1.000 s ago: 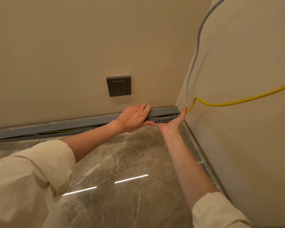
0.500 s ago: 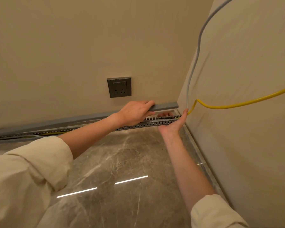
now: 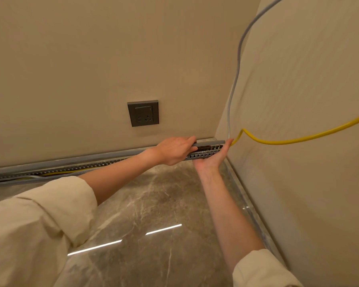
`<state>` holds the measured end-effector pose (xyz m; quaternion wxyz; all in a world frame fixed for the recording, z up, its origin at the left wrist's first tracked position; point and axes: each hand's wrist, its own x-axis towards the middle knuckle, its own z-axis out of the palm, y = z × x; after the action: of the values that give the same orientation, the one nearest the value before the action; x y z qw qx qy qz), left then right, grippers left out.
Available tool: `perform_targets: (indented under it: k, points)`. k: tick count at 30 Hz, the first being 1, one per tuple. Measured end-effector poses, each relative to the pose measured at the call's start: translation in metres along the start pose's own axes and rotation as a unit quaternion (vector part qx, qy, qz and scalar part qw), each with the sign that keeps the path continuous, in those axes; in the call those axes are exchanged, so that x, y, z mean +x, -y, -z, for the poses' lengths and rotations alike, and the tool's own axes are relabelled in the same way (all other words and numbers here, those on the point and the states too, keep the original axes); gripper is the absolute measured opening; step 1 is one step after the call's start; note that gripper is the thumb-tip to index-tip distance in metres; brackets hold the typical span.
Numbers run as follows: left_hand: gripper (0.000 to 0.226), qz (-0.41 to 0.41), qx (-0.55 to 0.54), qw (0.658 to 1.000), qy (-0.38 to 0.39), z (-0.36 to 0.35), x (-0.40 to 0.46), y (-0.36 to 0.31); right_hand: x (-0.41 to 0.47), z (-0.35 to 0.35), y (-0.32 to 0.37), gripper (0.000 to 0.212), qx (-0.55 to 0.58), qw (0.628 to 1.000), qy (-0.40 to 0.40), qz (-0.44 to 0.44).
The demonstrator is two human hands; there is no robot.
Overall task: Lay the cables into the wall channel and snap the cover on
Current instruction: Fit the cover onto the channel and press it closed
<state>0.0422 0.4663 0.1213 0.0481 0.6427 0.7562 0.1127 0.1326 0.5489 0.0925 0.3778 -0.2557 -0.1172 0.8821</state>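
A grey slotted wall channel (image 3: 203, 155) runs along the foot of the back wall to the right corner. Its long grey cover (image 3: 210, 143) lies above it, still raised at the right end. My left hand (image 3: 174, 150) is closed over the cover near that end. My right hand (image 3: 212, 160), palm up, cups the channel's end from below, fingers at the corner. A yellow cable (image 3: 288, 139) and a grey cable (image 3: 237, 67) come down the right wall into the corner. Yellow and grey cables (image 3: 56, 173) lie inside the channel at the left.
A dark wall socket (image 3: 143, 113) sits on the back wall just above the hands. The floor (image 3: 153, 204) is glossy grey marble with light reflections. The right wall (image 3: 309, 162) meets the back wall at the corner beside my right hand.
The cover's right end rose off the channel half a second ago and now sits lower again, over the slotted end. Both hands stayed at the corner; my view shifted slightly.
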Motion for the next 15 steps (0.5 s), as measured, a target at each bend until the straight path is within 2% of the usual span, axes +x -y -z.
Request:
perform_targets:
  k: [4, 11, 15]
  points:
    - [0.030, 0.007, -0.003, 0.999, 0.031, 0.0012, 0.0002, -0.0009, 0.0020, 0.0021, 0.0009, 0.059, 0.022, 0.999, -0.029, -0.001]
    - [0.029, 0.003, -0.028, 0.999, 0.023, 0.0026, -0.0044, -0.0043, 0.0009, -0.0011, 0.0028, 0.063, 0.073, 0.997, -0.015, -0.029]
    - [0.037, -0.013, -0.012, 1.000, 0.010, -0.0003, -0.0086, -0.0039, 0.0008, -0.0055, 0.0042, 0.062, 0.084, 0.996, -0.016, -0.035]
